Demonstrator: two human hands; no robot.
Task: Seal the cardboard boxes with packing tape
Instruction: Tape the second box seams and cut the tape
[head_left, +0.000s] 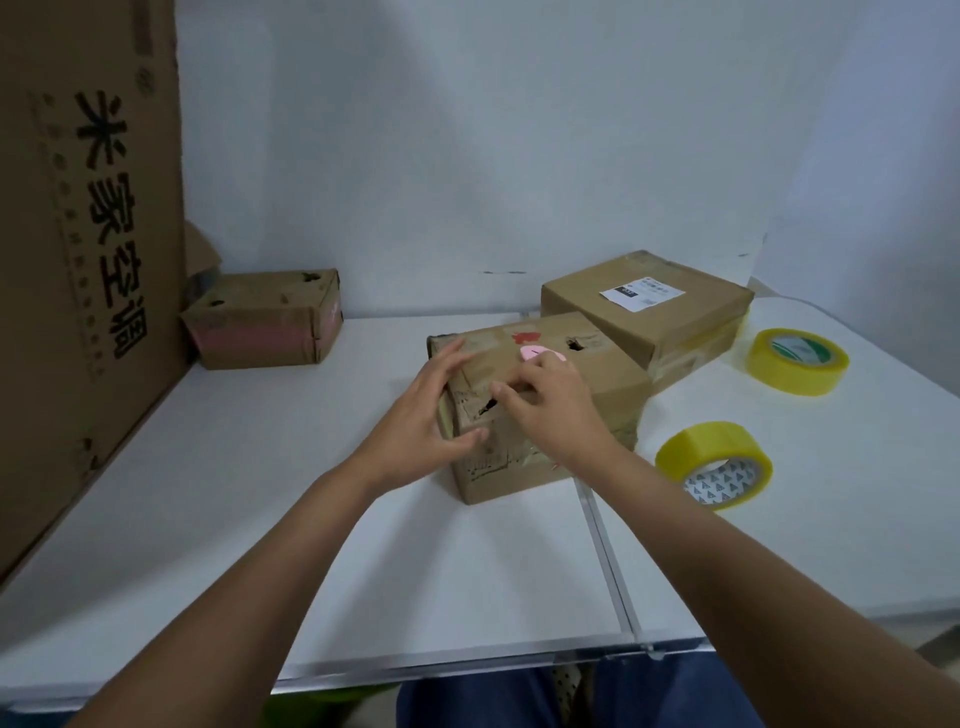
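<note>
A worn brown cardboard box (602, 376) with torn holes stands in the middle of the white table (249, 499). My left hand (431, 410) rests on its near left corner, fingers spread over the top and thumb against the front face. On the top of the box lies my right hand (550, 405), fingers curled round a small pink tool (534, 353) that pokes out past them. Two rolls of yellow packing tape are on the right, one near (675, 452) and one farther back (797, 364).
A flatter box with a white label (649, 317) touches the worn box at the back right. At the back left is a small battered box (265, 322), and a tall printed carton (88, 260) stands along the left edge. A metal seam (608, 561) splits the tabletop.
</note>
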